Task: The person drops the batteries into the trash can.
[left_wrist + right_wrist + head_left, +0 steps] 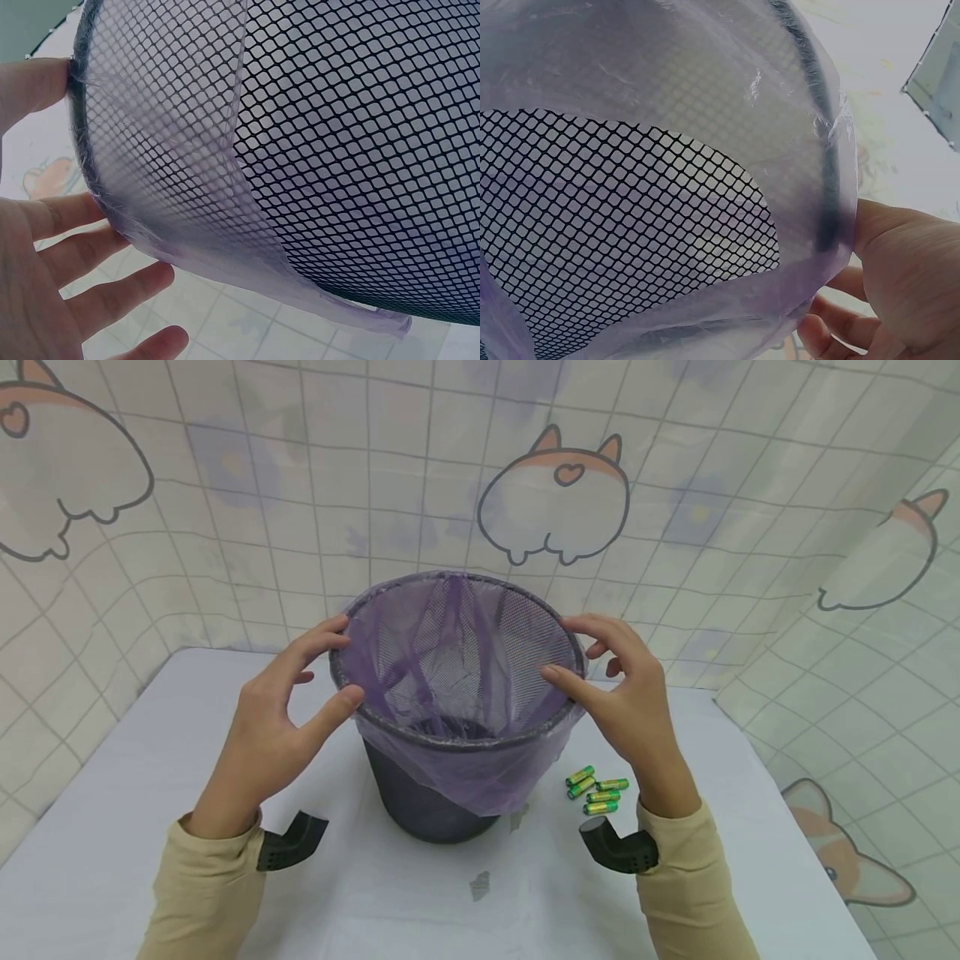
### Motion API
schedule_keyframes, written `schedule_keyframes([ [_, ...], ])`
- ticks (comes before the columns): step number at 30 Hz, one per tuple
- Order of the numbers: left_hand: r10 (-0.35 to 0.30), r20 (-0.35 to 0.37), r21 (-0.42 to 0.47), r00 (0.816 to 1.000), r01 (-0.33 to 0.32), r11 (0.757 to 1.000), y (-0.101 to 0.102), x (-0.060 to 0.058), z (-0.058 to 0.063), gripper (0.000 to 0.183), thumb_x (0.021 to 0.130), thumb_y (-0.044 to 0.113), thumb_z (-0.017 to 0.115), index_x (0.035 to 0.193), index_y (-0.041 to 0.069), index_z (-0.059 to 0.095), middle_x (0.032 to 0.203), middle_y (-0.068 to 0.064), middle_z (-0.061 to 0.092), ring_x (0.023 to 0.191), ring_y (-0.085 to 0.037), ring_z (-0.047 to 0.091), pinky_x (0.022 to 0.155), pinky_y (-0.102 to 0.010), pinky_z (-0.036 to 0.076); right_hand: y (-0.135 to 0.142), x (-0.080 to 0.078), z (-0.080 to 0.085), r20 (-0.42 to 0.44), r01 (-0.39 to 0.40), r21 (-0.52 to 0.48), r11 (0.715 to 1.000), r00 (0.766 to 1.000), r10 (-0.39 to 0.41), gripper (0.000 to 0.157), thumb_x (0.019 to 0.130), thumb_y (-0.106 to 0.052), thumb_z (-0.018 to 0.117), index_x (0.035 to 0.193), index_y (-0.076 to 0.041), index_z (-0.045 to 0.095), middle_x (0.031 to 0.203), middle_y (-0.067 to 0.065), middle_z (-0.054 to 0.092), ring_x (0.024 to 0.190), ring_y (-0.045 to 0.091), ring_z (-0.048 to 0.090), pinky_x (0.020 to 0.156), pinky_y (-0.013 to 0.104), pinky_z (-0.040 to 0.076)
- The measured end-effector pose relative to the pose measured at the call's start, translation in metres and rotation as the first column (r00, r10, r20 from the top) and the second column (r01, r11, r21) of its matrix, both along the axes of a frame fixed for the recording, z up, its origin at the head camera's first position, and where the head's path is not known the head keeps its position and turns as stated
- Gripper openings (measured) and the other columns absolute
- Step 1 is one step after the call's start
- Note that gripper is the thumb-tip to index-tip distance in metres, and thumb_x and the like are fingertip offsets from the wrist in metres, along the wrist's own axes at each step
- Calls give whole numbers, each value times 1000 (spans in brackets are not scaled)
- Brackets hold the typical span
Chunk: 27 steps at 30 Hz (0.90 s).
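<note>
A black mesh trash can stands on the table, lined with a thin purple trash bag folded outward over its rim. My left hand is at the left side of the rim, with thumb and fingertips touching the bag-covered edge and the fingers fairly straight. In the left wrist view the bag hangs loosely below the mesh. On the right side, my right hand holds the bag at the rim, its thumb reaching over to the inside and its fingers bent outside.
Several green-and-yellow batteries lie on the white table, right of the trash can. Small grey patches mark the tabletop in front. A curtain with a grid and cartoon animals hangs behind and along both sides.
</note>
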<state>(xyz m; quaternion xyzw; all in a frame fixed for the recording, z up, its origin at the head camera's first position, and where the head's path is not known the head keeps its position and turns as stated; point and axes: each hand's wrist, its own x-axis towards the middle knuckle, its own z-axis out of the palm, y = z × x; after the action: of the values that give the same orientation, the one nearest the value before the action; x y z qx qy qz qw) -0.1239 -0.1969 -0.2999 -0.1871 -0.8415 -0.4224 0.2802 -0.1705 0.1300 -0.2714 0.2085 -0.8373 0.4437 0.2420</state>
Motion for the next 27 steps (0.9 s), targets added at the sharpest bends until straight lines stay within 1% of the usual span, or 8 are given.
schedule_keyframes([
  [3, -3, 1, 7, 1000, 3, 1000, 0, 0, 1, 48, 87, 16, 70, 133, 18, 55, 148, 9, 47, 133, -7, 46, 91, -36, 43, 1, 1, 0, -7, -6, -7, 1000, 1000, 6, 48, 78, -13, 81, 123, -15, 65, 126, -1, 62, 94, 11, 47, 77, 28, 34],
  [6, 1, -3, 4, 1000, -1, 1000, -1, 0, 1, 49, 87, 16, 70, 133, 17, 55, 148, 8, 47, 133, -8, 46, 91, -38, 43, 2, 1, 0, -21, -9, -7, 1000, 1000, 8, 47, 78, -12, 80, 123, -15, 65, 125, 0, 63, 93, 12, 47, 76, 29, 35],
  [8, 0, -4, 6, 1000, 0, 1000, -1, 0, 2, 48, 87, 16, 70, 133, 17, 55, 148, 8, 47, 134, -9, 46, 91, -41, 44, 3, 0, 0, -32, -8, -3, 1000, 999, 8, 47, 78, -12, 80, 123, -15, 65, 124, 0, 63, 93, 12, 48, 76, 28, 35],
  [11, -5, 4, 12, 1000, 5, 1000, -2, 0, 2, 48, 87, 16, 70, 133, 18, 55, 148, 9, 47, 134, -10, 46, 92, -42, 43, 4, 0, -1, -40, 3, 0, 1000, 999, -3, 47, 78, -11, 80, 123, -16, 66, 123, -1, 64, 92, 11, 48, 75, 26, 36],
  [17, -4, 5, 3, 1000, 4, 1000, -3, 0, 0, 49, 87, 17, 70, 133, 18, 54, 149, 8, 46, 134, -11, 47, 91, -43, 44, 7, 1, -3, -22, 3, -1, 1000, 1000, -3, 47, 78, -11, 80, 123, -15, 65, 122, 0, 64, 91, 11, 48, 74, 25, 36],
  [21, -12, 7, 4, 1000, 12, 1000, -2, 1, -2, 49, 88, 17, 70, 134, 17, 53, 149, 7, 46, 134, -12, 47, 92, -46, 44, 10, 3, -5, -13, 8, 1, 1000, 1000, -8, 47, 79, -10, 79, 123, -16, 65, 118, 0, 65, 90, 10, 48, 73, 23, 36],
  [27, -16, 1, -2, 1000, 16, 1000, -1, 1, -1, 49, 88, 16, 69, 134, 16, 54, 149, 5, 46, 134, -12, 47, 92, -45, 44, 16, 6, -8, -13, 10, 7, 1000, 1000, -10, 43, 80, -10, 78, 121, -15, 66, 116, 1, 67, 89, 7, 49, 73, 23, 36],
])
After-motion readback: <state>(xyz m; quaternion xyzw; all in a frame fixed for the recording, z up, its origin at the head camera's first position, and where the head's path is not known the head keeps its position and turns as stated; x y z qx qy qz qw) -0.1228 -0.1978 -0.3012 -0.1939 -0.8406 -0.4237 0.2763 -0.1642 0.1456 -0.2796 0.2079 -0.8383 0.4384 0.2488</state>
